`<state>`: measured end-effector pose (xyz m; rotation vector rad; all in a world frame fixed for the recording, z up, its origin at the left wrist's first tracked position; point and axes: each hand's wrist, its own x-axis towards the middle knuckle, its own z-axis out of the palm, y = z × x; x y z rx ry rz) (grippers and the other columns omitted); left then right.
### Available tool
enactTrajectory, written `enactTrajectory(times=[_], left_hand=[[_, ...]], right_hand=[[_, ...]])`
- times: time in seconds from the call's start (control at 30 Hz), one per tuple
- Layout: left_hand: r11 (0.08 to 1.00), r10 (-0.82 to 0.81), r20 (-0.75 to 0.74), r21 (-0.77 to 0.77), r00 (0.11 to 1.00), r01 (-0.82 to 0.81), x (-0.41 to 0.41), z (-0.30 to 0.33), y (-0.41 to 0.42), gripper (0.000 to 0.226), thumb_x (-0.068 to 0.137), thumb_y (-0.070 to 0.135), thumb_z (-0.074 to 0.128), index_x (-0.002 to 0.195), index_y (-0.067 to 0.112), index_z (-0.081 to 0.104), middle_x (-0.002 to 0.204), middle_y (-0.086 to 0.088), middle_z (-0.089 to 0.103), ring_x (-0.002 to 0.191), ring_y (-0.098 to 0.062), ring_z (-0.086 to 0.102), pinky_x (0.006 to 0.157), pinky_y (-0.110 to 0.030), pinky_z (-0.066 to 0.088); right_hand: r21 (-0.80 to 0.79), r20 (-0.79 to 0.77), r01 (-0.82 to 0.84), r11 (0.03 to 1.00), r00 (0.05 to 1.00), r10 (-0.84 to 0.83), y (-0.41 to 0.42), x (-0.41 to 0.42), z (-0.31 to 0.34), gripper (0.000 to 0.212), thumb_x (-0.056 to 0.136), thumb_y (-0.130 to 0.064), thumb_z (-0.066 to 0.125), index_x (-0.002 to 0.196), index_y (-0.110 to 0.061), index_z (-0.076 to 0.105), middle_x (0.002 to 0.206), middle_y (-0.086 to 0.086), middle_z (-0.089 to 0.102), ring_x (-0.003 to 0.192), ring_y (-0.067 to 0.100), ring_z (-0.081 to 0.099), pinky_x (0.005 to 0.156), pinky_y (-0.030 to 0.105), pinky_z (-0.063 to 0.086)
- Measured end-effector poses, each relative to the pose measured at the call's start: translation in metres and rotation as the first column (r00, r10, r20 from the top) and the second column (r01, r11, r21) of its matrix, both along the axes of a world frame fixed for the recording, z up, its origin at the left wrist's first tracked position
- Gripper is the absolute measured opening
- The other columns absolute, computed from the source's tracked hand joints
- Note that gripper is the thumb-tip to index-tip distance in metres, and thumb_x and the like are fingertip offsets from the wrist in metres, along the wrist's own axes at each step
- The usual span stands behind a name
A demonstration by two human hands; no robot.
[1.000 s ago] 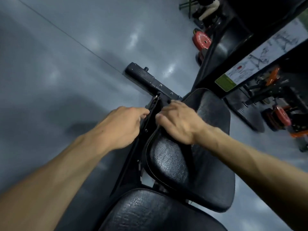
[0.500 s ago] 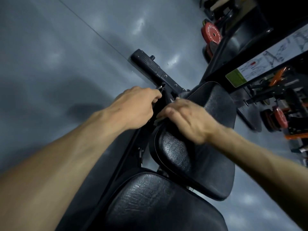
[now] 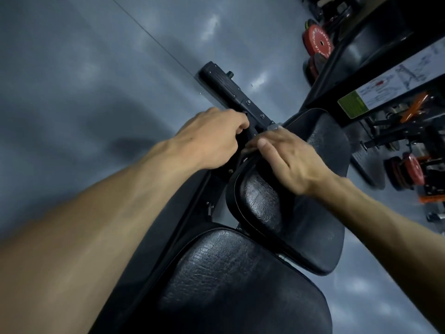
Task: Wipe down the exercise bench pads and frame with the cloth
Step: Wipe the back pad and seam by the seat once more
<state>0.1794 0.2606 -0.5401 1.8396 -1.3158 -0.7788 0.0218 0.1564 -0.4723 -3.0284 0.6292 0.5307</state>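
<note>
Hands meet at the far end of the bench: the left hand point(image 3: 212, 138) curls its fingers round the black frame point(image 3: 237, 97), while the right hand point(image 3: 286, 157) lies flat on the seat pad point(image 3: 301, 213), a scrap of pale cloth point(image 3: 274, 127) showing past its fingertips. The cloth looks thin and limp, best bunched under the palm. The pads look cushioned and slick, the steel frame rigid and heavy.
</note>
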Motion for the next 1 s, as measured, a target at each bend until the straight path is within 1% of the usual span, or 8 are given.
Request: enactTrajectory(times=[0.1, 0.23, 0.4, 0.5, 0.6, 0.8, 0.87, 1.0], left_hand=[[1.000, 0.004, 0.008, -0.007, 1.000, -0.004, 0.000, 0.005, 0.000, 0.053, 0.092, 0.003, 0.042, 0.133, 0.031, 0.061, 0.131, 0.007, 0.067, 0.117, -0.022, 0.064, 0.102, -0.041, 0.050], [1.000, 0.017, -0.010, -0.021, 1.000, -0.018, -0.002, 0.006, -0.001, 0.053, 0.094, 0.002, 0.040, 0.132, 0.030, 0.062, 0.131, 0.007, 0.067, 0.118, -0.020, 0.063, 0.103, -0.040, 0.049], [1.000, 0.006, -0.005, -0.017, 1.000, -0.006, -0.015, 0.005, -0.003, 0.052, 0.092, 0.006, 0.042, 0.126, 0.038, 0.064, 0.127, 0.006, 0.068, 0.115, -0.022, 0.065, 0.098, -0.042, 0.052], [1.000, -0.003, 0.001, 0.004, 1.000, 0.003, -0.017, 0.001, -0.009, 0.051, 0.092, 0.007, 0.045, 0.127, 0.039, 0.063, 0.127, 0.003, 0.069, 0.116, -0.024, 0.064, 0.098, -0.043, 0.052], [1.000, 0.014, 0.007, -0.006, 1.000, -0.014, -0.019, -0.001, -0.015, 0.049, 0.094, 0.008, 0.046, 0.130, 0.037, 0.062, 0.129, 0.006, 0.068, 0.119, -0.021, 0.063, 0.099, -0.039, 0.051], [1.000, 0.003, 0.039, -0.023, 0.999, -0.002, -0.027, -0.006, -0.027, 0.052, 0.100, 0.005, 0.040, 0.137, 0.036, 0.058, 0.138, 0.007, 0.064, 0.128, -0.020, 0.057, 0.100, -0.027, 0.042], [0.998, 0.001, 0.041, -0.067, 0.999, 0.002, -0.027, -0.007, -0.032, 0.044, 0.103, 0.014, 0.041, 0.138, 0.035, 0.058, 0.137, 0.003, 0.065, 0.127, -0.024, 0.058, 0.105, -0.030, 0.044], [0.988, 0.016, 0.016, -0.152, 1.000, -0.013, -0.033, -0.008, -0.042, 0.036, 0.106, 0.024, 0.041, 0.135, 0.037, 0.059, 0.130, 0.001, 0.069, 0.120, -0.025, 0.061, 0.100, -0.038, 0.048]], right_hand=[[-0.093, -0.003, -0.118, 0.989, 0.993, 0.118, 0.042, -0.010, -0.011, 0.057, 0.108, -0.042, 0.017, 0.099, -0.013, 0.065, 0.106, 0.006, 0.063, 0.112, 0.031, 0.055, 0.114, 0.051, 0.031], [-0.025, -0.102, -0.321, 0.947, 0.943, 0.317, 0.067, -0.024, -0.011, 0.056, 0.108, -0.045, 0.018, 0.125, -0.016, 0.062, 0.128, 0.002, 0.058, 0.135, 0.023, 0.046, 0.124, 0.048, 0.018], [-0.099, 0.063, 0.043, 0.994, 0.997, -0.037, -0.025, -0.013, 0.001, 0.065, 0.108, -0.050, 0.009, 0.122, -0.019, 0.064, 0.123, 0.001, 0.062, 0.123, 0.025, 0.054, 0.115, 0.051, 0.031], [-0.091, 0.068, -0.110, 0.990, 0.991, 0.117, 0.009, -0.017, -0.015, 0.052, 0.109, -0.044, 0.019, 0.105, -0.014, 0.061, 0.108, 0.006, 0.059, 0.112, 0.029, 0.053, 0.112, 0.050, 0.033], [-0.004, 0.019, -0.242, 0.970, 0.970, 0.242, 0.010, -0.020, -0.007, 0.048, 0.108, -0.040, 0.022, 0.113, -0.014, 0.062, 0.114, 0.002, 0.060, 0.119, 0.023, 0.053, 0.119, 0.050, 0.027], [-0.165, 0.107, 0.137, 0.977, 0.987, -0.120, -0.093, -0.014, 0.010, 0.070, 0.107, -0.054, 0.006, 0.115, -0.024, 0.069, 0.122, 0.002, 0.065, 0.123, 0.024, 0.055, 0.119, 0.053, 0.024], [-0.129, 0.073, 0.039, 0.991, 0.997, -0.030, -0.076, -0.017, 0.001, 0.077, 0.104, -0.059, 0.002, 0.111, -0.018, 0.066, 0.116, 0.006, 0.064, 0.117, 0.028, 0.055, 0.116, 0.051, 0.027], [-0.033, 0.064, -0.070, 0.997, 0.995, 0.072, -0.069, -0.018, -0.001, 0.064, 0.107, -0.050, 0.010, 0.123, -0.020, 0.064, 0.122, -0.001, 0.063, 0.126, 0.018, 0.053, 0.125, 0.046, 0.018]])
